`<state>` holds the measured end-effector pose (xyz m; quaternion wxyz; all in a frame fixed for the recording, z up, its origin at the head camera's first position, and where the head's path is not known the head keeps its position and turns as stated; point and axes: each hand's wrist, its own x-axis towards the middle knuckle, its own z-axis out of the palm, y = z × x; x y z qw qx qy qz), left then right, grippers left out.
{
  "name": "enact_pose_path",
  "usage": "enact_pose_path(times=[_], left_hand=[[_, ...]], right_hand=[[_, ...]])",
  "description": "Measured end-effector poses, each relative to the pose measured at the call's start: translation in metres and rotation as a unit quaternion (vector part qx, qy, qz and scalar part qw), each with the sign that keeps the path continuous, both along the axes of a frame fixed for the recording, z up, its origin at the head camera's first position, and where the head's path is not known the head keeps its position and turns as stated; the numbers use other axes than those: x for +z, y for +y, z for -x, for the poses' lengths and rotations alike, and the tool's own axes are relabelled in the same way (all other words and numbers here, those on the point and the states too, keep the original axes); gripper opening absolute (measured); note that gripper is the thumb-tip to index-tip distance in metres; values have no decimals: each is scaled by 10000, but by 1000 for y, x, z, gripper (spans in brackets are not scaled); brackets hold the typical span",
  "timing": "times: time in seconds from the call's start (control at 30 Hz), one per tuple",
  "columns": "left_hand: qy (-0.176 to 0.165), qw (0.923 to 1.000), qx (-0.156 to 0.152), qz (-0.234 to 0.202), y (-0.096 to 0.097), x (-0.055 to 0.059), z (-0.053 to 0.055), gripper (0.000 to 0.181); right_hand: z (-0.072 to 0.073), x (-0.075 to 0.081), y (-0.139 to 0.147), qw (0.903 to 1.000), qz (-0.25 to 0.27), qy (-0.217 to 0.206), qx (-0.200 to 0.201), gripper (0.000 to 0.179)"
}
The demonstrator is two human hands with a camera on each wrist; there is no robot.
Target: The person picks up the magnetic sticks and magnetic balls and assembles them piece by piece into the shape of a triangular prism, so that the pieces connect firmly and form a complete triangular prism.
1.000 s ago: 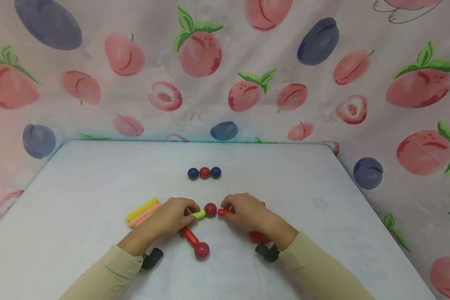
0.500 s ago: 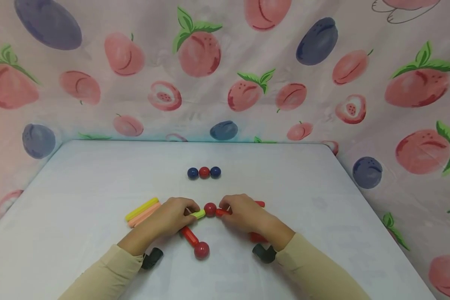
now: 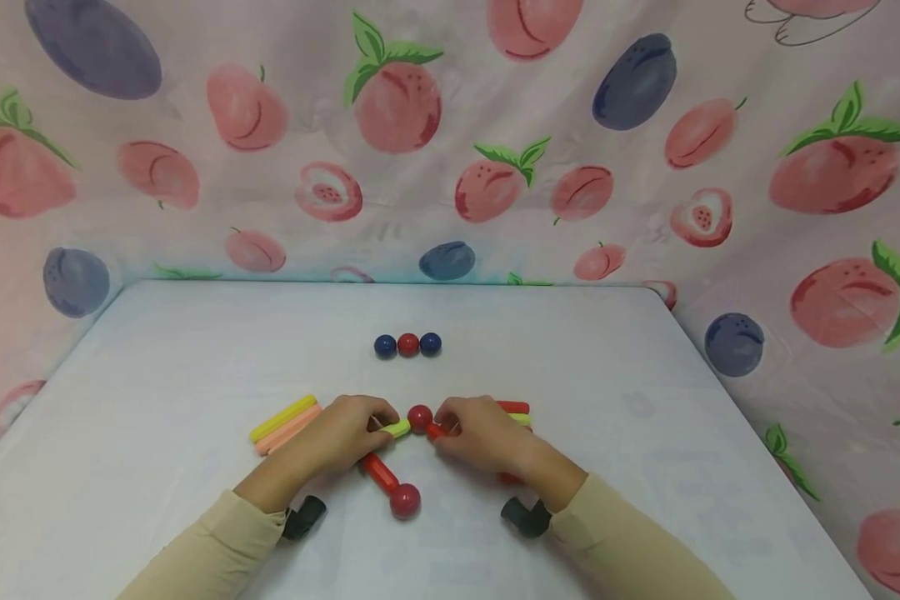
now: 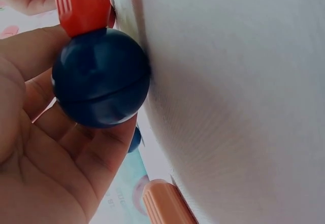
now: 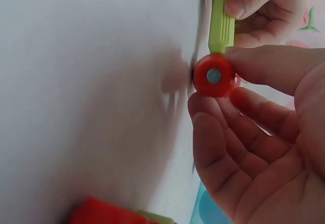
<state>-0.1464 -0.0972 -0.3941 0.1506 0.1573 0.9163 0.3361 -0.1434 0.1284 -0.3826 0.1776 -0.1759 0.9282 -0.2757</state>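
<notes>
My left hand (image 3: 348,429) pinches a yellow-green magnetic stick (image 3: 397,429), whose right end meets a red ball (image 3: 419,418). Beside that palm, a blue ball (image 4: 101,76) joins the stick's other end; the head view hides it. From the blue ball a red stick (image 3: 379,473) runs toward the front, ending at another red ball (image 3: 405,501). My right hand (image 3: 483,433) pinches a short red magnetic stick (image 3: 437,432) against the right side of the middle red ball. Its metal-tipped end (image 5: 214,75) faces the right wrist camera.
Two blue balls and a red ball (image 3: 408,344) stand in a row farther back. Yellow (image 3: 283,418) and orange sticks (image 3: 288,430) lie left of my left hand. Red (image 3: 513,407) and yellow-green sticks lie partly hidden behind my right hand. Black wrist cameras (image 3: 303,517) hang under both wrists.
My right hand has moved left with the red stick, closing the gap to the middle red ball, and the stick has tilted. More sticks show behind it. My left hand stays put.
</notes>
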Motion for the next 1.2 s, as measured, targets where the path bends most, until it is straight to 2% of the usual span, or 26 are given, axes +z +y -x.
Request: enact_pose_path(times=[0.23,0.47,0.63,0.77,0.9,1.03,1.2], left_hand=[[27,10000,32,13,-1,-1,0,20],[38,10000,77,-31,1,0,-1,20],[-141,9998,-115,-25,-4,0,-3,37],[-240,9986,-477,-37,-15,2,-7,57],[-273,9964,-801,-74,-22,3,-11,67],[-284,9956,-887,-92,-24,1,-11,69],[-267,9963,-813,-57,-22,-1,-11,67]], right_hand=[[-6,-3,-4,9996,215,-143,-108,24],[-11,-5,-6,9980,443,-386,-214,26],[-12,-7,-7,9980,466,-371,-193,27],[-12,-8,-9,9982,486,-318,-170,28],[-13,-9,-10,9982,435,-317,-253,28],[-13,-11,-11,9980,382,-362,-360,30],[-14,-11,-11,9973,436,-444,-400,31]])
